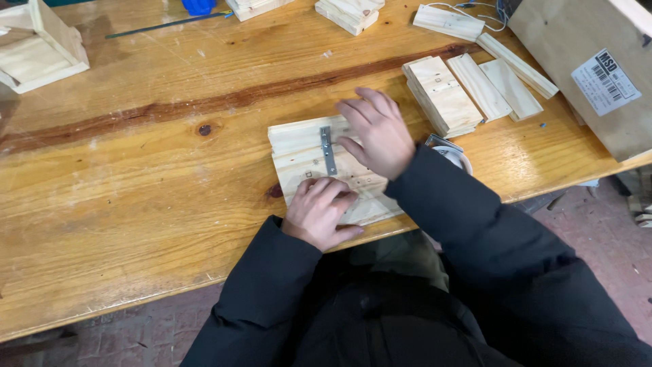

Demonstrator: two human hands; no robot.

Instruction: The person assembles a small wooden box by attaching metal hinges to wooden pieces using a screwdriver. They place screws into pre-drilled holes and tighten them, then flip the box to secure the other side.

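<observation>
Single head-worn view, looking steeply down and forward over the wearer's own dark-sleeved arms onto the varnished pine workbench (136, 190), whose near edge runs slantwise across the lower frame with brick floor showing beneath. Camera sits close: the left hand (319, 212) and right hand (377, 132) fall near frame centre over the pale square wooden panel (299, 146). The far top edge crops a small open-sided wooden box (37, 44) at upper left and a brown cardboard carton (584, 61) at upper right; no second view overlaps.
</observation>
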